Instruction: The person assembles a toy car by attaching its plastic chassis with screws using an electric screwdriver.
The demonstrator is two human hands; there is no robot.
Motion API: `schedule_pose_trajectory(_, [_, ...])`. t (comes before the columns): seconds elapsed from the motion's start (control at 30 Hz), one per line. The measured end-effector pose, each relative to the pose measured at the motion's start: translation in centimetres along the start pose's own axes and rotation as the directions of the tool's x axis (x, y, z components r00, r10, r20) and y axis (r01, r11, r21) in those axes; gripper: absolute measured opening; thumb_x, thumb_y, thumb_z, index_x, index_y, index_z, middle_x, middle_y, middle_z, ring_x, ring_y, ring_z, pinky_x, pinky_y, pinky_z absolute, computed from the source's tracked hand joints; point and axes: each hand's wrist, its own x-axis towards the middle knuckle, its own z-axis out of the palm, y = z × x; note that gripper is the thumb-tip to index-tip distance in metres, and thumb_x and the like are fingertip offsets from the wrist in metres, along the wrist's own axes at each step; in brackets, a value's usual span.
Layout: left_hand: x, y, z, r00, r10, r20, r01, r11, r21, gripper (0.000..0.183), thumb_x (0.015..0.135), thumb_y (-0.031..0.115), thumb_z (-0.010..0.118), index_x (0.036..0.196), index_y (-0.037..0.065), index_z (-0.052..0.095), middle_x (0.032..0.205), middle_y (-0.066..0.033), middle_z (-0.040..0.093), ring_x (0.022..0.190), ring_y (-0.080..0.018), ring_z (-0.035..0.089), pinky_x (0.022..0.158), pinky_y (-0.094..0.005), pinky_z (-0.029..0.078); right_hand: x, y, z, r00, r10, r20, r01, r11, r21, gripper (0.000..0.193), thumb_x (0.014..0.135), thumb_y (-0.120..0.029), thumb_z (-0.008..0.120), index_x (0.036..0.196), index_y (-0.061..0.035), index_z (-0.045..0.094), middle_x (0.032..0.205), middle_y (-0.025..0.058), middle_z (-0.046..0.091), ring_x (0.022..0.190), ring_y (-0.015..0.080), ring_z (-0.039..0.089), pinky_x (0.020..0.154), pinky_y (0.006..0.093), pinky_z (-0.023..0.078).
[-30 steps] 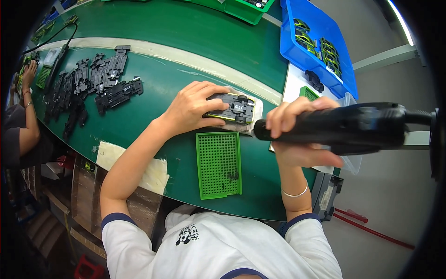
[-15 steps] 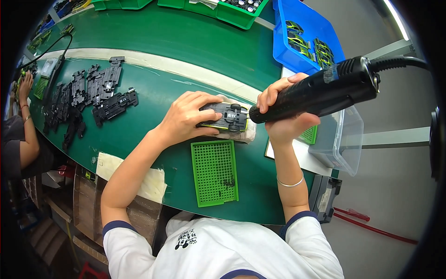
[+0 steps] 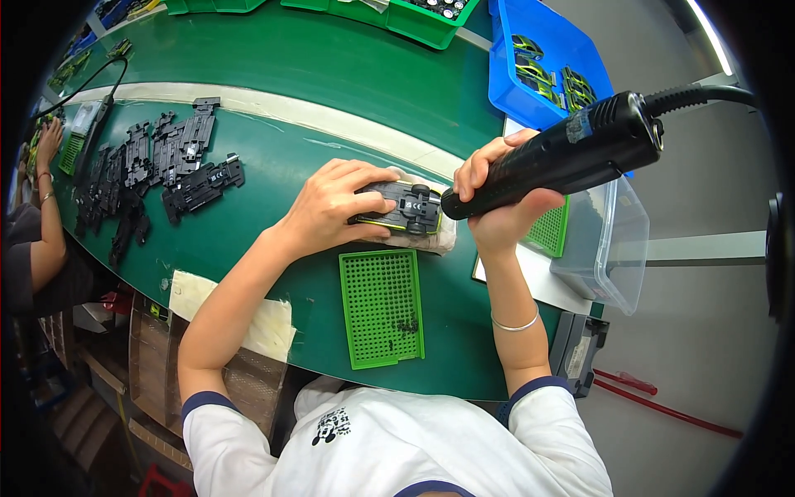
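Raised screwdriver (image 3: 553, 157) in right hand (image 3: 497, 199); left hand (image 3: 335, 207) pins car (image 3: 402, 207) beside green tray (image 3: 381, 306).

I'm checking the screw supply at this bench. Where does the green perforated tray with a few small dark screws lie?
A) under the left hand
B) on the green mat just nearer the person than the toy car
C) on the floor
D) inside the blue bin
B: the green tray lies flat on the mat, just below the toy car that the left hand steadies.
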Motion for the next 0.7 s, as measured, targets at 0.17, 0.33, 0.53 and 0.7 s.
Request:
schedule_pose_trajectory(0.17, [0.1,0.0,0.0,1.000,0.018,-0.008,-0.018,1.000,0.011,0.029,0.057,0.022,0.072,0.077,0.007,0.058,0.106,-0.0073,0.056,0.094,-0.0255,0.053,0.078,-0.0352,0.040,0.1,-0.1,-0.1,1.000,-0.006,0.011,0.005,0.999,0.036,0.077,0.062,-0.077,0.038,0.098,-0.0101,0.033,0.059,0.0048,0.041,0.044,0.0129,0.043,0.045,0.0248,0.038])
schedule_pose_trajectory(0.33, [0.0,-0.2,0.0,1.000,0.012,-0.017,-0.012,1.000,0.015,0.029,0.057,0.023,0.072,0.078,0.008,0.058,0.106,-0.0073,0.056,0.093,-0.0252,0.053,0.078,-0.0350,0.040,-0.1,-1.7,-0.1,0.981,-0.183,0.070,0.163,0.960,0.229,0.082,0.060,-0.079,0.037,0.104,-0.0094,0.033,0.060,0.0059,0.042,0.044,0.0151,0.044,0.044,0.0274,0.038])
schedule_pose_trajectory(0.53, [-0.5,-0.6,0.3,0.998,0.022,-0.051,-0.021,0.999,0.027,0.029,0.057,0.022,0.072,0.079,0.009,0.059,0.107,-0.0066,0.056,0.093,-0.0240,0.053,0.078,-0.0342,0.041,-4.2,-1.2,0.8,0.978,-0.129,0.163,0.074,0.950,0.304,0.080,0.059,-0.078,0.040,0.100,-0.0094,0.033,0.060,0.0060,0.043,0.043,0.0152,0.044,0.043,0.0277,0.041])
schedule_pose_trajectory(0.7, [-0.5,-0.5,0.6,0.997,0.016,-0.074,-0.015,1.000,0.010,0.030,0.056,0.022,0.072,0.080,0.009,0.059,0.107,-0.0059,0.056,0.094,-0.0239,0.053,0.078,-0.0338,0.041,-4.5,-0.2,1.3,0.989,0.006,0.145,-0.029,0.987,0.156,0.081,0.058,-0.078,0.039,0.097,-0.0082,0.031,0.058,0.0067,0.042,0.043,0.0153,0.043,0.042,0.0267,0.040])
